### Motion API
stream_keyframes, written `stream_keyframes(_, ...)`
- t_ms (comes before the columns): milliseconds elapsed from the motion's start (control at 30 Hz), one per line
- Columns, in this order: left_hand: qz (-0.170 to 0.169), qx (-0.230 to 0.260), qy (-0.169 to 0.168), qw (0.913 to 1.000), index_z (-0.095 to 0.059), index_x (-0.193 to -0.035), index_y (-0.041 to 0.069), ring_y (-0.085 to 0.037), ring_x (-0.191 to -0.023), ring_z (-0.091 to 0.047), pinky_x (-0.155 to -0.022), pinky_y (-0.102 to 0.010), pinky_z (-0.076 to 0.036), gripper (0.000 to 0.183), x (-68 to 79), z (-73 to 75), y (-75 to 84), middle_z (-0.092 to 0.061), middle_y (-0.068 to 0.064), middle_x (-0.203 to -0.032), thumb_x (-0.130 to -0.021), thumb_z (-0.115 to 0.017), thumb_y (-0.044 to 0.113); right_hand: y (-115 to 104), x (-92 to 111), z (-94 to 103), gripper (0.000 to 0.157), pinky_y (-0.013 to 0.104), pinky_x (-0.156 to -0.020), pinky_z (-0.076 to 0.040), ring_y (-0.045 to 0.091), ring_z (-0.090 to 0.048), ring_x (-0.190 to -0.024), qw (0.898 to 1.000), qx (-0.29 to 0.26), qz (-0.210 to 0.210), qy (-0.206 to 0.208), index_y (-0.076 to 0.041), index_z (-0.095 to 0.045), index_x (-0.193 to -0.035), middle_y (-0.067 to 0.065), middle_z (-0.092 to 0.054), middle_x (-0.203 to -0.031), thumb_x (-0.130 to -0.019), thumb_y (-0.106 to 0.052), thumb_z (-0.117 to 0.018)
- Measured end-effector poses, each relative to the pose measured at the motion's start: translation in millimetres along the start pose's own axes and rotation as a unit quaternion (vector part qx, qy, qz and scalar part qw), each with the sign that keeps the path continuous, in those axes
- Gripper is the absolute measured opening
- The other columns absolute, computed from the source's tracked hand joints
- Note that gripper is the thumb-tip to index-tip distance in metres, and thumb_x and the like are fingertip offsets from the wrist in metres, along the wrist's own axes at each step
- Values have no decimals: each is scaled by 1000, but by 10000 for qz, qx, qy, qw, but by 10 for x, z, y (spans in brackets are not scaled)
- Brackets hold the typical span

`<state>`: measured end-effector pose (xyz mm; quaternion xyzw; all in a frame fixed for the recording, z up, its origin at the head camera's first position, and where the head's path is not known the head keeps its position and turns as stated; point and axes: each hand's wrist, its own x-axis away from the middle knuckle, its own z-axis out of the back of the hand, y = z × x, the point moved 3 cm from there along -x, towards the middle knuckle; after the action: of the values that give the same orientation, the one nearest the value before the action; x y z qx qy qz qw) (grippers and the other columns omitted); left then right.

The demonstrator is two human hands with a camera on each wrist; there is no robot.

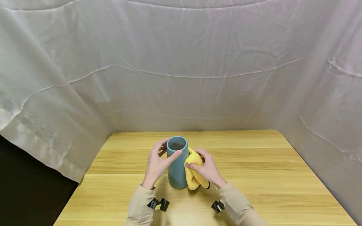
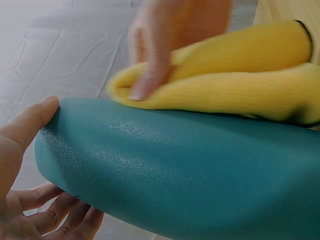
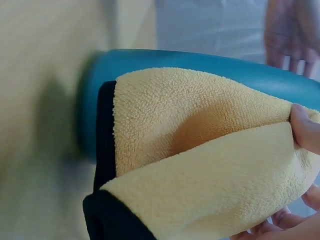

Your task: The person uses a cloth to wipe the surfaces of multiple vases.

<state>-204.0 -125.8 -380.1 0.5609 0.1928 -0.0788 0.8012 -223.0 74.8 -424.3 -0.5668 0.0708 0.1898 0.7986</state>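
Beige sleeves (image 1: 141, 202) are closest to me, reaching over the wood-grained bench (image 1: 268, 175) to a tall blue-green vase (image 1: 177, 174) that stands upright on it. The left grip (image 1: 157, 164) clasps it near the top, thumb in front by the rim and fingers behind; the right grip (image 1: 207, 169) pinches a folded yellow cloth (image 1: 192, 180) along its right side. To do this well, I'd say, hold the top firmly and let the cloth's flat face follow the curve, pressing lightly and evenly so nothing rocks. Smooth and rounded, the vase has a finely pebbled, faintly shiny skin; the cloth is fluffy, doubled into 2 soft, thick layers and edged with black trim (image 3: 106, 135).
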Motion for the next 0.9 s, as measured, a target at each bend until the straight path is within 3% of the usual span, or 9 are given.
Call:
stream_keyframes(233, -21, 30, 31, 10000, -65, -130, 12, -26, -109, -65, -101, -47, -57, 59, 5, 1, -3, -67, -8, -121, -78, -88, 29, -323, -137, 90, 51, 24, -77, -53, 12, -58, -91, 9985, 98, 522, 103, -6, -66, -126, 16, -65, -112, -79, -10, -85)
stream_keyframes(467, -42, 1, 39, 10000, -65, -130, 13, -25, -108, -65, -100, -45, -57, 59, 5, -4, 4, -68, -7, -121, -78, -88, 30, -352, -149, 102, 51, 23, -76, -52, 13, -58, -90, 9986, 94, 508, 143, -10, -67, -127, 15, -65, -112, -79, -12, -86)
stream_keyframes(633, -21, -14, 21, 10000, -65, -130, 14, -25, -109, -65, -101, -46, -57, 59, 5, -2, 3, -67, -6, -122, -78, -87, 31, -239, -109, 77, 50, 24, -75, -52, 15, -57, -90, 9987, 86, 457, 185, -10, -67, -126, 13, -65, -109, -79, -14, -86)
stream_keyframes(900, 23, 13, -12, 10000, -65, -131, 15, -24, -110, -64, -102, -46, -56, 59, 3, -2, 5, -67, -6, -123, -78, -87, 31, 165, 55, -32, 49, 23, -80, -52, 13, -58, -93, 9997, 180, -185, -11, -10, -68, -122, 10, -66, -114, -78, -16, -87)
